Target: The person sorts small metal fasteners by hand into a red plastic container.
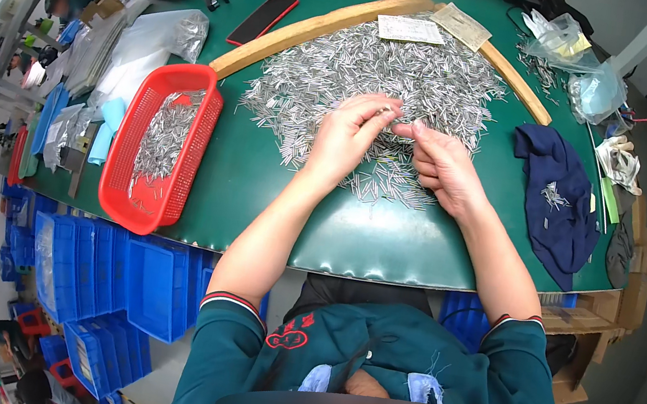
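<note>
1. Across the middle of the view, a broad, smooth green tabletop [367,247] is spreading before the person.
2. Below its left edge, open blue plastic bins [151,325] are standing in rows.
3. On the table, a wide, loose heap of short, thin, silvery metal pins [309,81] is lying beyond and under the hands.
4. A long pale wooden bar [318,25] and a second wooden bar [518,85] are bordering the heap's far side.
5. To the left, a long red plastic basket with perforated walls [191,164] is holding more of the pins.
6. To the right, a crumpled navy-blue cloth [555,239] is bearing a few pins.
7. Over the heap, the left hand [347,131] is pinching something tiny and shiny between thumb and forefinger.
8. Just beside it, the right hand [443,166] is pressing thumb and forefinger together, other fingers curling; whether it is gripping anything, I cannot tell.
9. A black-screened, red-edged phone [262,21] is lying outside the left bar.
10. A white paper slip [410,30] is resting on the heap's far edge.
</note>
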A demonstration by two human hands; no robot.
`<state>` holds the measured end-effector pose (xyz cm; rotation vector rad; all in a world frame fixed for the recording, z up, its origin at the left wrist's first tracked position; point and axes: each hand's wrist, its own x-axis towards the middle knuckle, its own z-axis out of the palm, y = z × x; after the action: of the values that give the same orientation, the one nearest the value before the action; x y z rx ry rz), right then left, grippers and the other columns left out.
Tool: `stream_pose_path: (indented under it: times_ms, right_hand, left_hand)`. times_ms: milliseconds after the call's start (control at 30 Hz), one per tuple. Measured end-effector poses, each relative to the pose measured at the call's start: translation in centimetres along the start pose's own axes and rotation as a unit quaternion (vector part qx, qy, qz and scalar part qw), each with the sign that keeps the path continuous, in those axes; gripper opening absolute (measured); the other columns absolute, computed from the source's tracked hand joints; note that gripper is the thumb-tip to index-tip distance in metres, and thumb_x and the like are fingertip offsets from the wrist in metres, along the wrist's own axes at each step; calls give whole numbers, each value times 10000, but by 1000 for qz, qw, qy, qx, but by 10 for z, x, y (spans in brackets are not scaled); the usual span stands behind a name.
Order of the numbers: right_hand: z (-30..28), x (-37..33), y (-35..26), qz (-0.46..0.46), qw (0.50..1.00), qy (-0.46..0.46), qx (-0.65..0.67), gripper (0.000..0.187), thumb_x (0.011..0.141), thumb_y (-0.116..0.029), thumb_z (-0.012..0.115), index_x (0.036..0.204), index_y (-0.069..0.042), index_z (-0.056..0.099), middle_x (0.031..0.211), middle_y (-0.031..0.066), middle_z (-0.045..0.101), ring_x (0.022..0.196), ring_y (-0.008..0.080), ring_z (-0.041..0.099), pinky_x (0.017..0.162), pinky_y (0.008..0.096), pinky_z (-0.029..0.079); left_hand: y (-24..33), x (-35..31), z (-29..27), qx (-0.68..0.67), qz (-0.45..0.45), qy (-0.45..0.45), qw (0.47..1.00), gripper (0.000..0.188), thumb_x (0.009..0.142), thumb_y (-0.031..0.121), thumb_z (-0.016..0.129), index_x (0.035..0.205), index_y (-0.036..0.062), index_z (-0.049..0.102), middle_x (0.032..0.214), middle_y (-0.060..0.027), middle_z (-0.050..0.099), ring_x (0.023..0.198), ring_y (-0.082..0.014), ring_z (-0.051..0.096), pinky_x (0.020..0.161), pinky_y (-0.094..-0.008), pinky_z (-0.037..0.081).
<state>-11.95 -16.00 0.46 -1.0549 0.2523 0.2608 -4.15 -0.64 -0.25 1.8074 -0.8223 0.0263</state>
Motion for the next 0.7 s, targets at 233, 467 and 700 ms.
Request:
stream_pose_path:
  times_ms: [233, 467, 700]
  right_hand:
    - [1, 0, 4, -35, 998, 23, -55, 249, 837, -322, 551, 811, -74, 560, 522, -119, 307, 411, -20, 217, 353, 164, 137]
    - [1, -1, 1, -29, 997, 38, -53, 221, 827, -304, 572, 785, -88, 547, 529, -116, 325, 410, -22, 227, 351, 160, 140]
    - [-5, 1, 4, 4, 1000, -13, 13, 210, 830, -282, 570, 861, -75, 555, 535, -121, 311, 410, -19, 209, 356, 161, 130]
  left_hand:
    - [-1, -6, 15, 167, 149, 17, 974, 181, 742, 66, 594, 922, 51, 609, 936, -69, 616, 923, -239, 562, 814, -337, 425]
    - [3, -9, 17, 141, 133, -3, 981, 209, 710, 59, 596, 919, 70, 602, 922, -51, 608, 862, -226, 569, 774, -327, 421]
    - [3, -9, 22, 77, 115, -3, 990, 208, 720, 46, 587, 927, 65, 603, 922, -59, 606, 871, -234, 567, 770, -335, 436]
